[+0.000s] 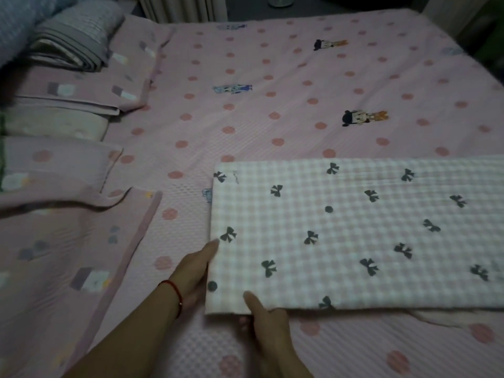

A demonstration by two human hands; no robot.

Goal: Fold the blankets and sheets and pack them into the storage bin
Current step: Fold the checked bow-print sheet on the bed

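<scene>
I have the folded gingham blanket (354, 236) lying flat on the bed (272, 105) by its near edge, a long rectangle of soft, waffle-textured cloth in pink and white checks, printed with dark bows and a few dark dots. My left hand (195, 271) lies along its short left edge, fingers straight and together, the longest fingertip touching the cloth beside a bow. My right hand (268, 327) holds the blanket's near left corner: the thumb lies on top, and the other fingers seem to be tucked under the fold (the picture is dim and soft there). A red string bracelet (176, 294) circles my left wrist.

The bed's cover is pink, ribbed, with salmon dots and small cartoon figures. Along the bed's left edge lie pillows (54, 162) in mauve cases and a folded mauve quilt (81, 85) with pale patches. At the far left corner sits a folded grey striped blanket (76, 39). No storage bin shows.
</scene>
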